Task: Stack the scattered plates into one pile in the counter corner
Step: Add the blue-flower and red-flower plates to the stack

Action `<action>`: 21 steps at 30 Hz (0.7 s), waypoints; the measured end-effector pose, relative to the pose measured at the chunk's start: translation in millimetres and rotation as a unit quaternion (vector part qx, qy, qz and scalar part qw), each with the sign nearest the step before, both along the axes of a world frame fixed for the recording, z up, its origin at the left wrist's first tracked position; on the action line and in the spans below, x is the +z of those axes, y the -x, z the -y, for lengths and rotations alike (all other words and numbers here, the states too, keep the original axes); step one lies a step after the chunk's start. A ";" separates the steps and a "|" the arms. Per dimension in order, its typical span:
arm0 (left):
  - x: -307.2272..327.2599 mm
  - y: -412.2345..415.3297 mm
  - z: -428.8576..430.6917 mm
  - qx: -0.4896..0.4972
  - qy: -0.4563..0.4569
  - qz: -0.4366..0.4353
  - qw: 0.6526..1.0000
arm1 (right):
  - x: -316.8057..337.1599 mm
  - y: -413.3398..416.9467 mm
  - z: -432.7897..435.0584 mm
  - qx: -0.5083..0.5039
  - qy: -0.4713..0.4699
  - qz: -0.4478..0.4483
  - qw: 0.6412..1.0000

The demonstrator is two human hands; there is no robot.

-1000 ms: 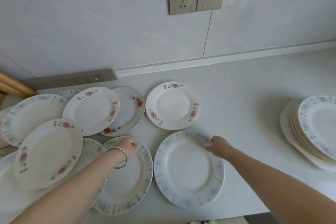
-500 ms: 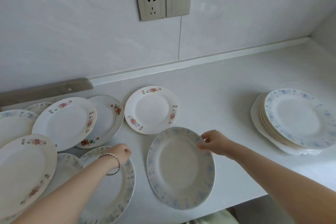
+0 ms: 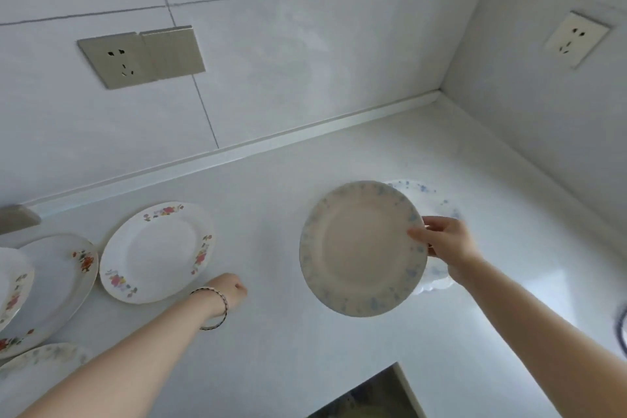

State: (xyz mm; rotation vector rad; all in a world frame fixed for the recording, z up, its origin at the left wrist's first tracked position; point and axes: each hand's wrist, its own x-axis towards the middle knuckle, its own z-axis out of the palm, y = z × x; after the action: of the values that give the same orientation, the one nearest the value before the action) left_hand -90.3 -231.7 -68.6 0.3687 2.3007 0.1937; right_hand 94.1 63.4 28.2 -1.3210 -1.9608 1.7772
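Fingers of the left hand (image 3: pixel 228 290) curl out of sight, so its grip cannot be told. Rightward, the blue-rimmed plate (image 3: pixel 359 248) hangs tilted from a one-edge pinch by the right hand (image 3: pixel 444 244); it could slip or clip the pile (image 3: pixel 434 200) just beneath that grip.

We identify this as a domestic kitchen. A white counter (image 3: pixel 271 197) meets a tiled wall (image 3: pixel 271 44) in a corner. The back wall carries a brushed-metal socket and switch plate (image 3: pixel 139 56), the side wall a white socket (image 3: pixel 575 39). On the counter lie floral dinner plates (image 3: pixel 156 251); a blue-rimmed plate (image 3: pixel 359 248) is held above it.
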 end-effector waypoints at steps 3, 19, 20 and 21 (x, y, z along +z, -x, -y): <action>-0.2 -12.8 -43.8 -0.009 -0.016 0.001 1.000 | -2.4 -26.4 -40.4 -0.111 0.041 -0.031 0.993; -4.2 -25.6 -112.1 -0.058 0.004 0.020 0.998 | -64.0 -61.9 -81.3 -0.295 0.193 -0.015 0.936; -4.7 -23.9 -111.5 -0.058 0.004 0.021 0.998 | -68.1 -59.8 -79.9 -0.284 0.172 0.002 0.943; -5.4 -22.6 -111.0 -0.059 0.004 0.019 0.998 | -72.5 -57.5 -79.5 -0.268 0.132 0.028 0.954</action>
State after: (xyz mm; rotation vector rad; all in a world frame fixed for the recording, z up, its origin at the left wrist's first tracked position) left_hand -67.6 -120.8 -74.0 0.4909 2.2336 0.1322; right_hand 151.6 142.9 -44.3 -1.7890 -1.2322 1.7638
